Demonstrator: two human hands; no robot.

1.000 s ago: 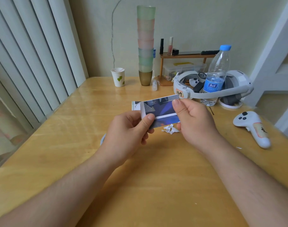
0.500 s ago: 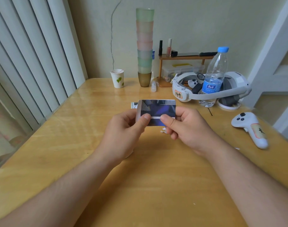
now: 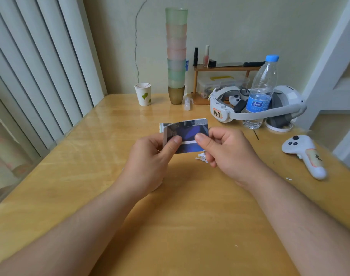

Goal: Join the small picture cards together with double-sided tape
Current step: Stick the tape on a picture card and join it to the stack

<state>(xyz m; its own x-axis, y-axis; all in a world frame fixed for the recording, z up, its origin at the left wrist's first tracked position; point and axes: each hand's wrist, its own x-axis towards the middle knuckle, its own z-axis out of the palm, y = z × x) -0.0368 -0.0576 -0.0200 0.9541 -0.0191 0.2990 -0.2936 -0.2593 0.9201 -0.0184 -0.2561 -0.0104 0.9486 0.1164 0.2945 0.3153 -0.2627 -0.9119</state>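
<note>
A small dark blue picture card [image 3: 187, 132] is held above the wooden table [image 3: 110, 176], facing me. A white strip of double-sided tape [image 3: 188, 143] runs across its lower half. My left hand [image 3: 150, 162] pinches the card's left edge, thumb on the front. My right hand [image 3: 228, 152] pinches the right end, with its thumb tip on the tape strip. Behind the card's left edge another card [image 3: 161, 127] peeks out; whether it lies on the table I cannot tell. Crumpled white backing scraps [image 3: 201, 156] lie under my right hand.
At the back stand a paper cup [image 3: 143, 94], a tall stack of coloured cups [image 3: 176, 56], a small wooden shelf [image 3: 222, 76] and a water bottle [image 3: 261, 92] in front of a white headset [image 3: 256, 108]. A white controller [image 3: 303, 154] lies at the right.
My right thumb slid from the card's upper right corner down onto the tape strip. The card tilted and shifted slightly between my hands. The left hand's grip stayed the same.
</note>
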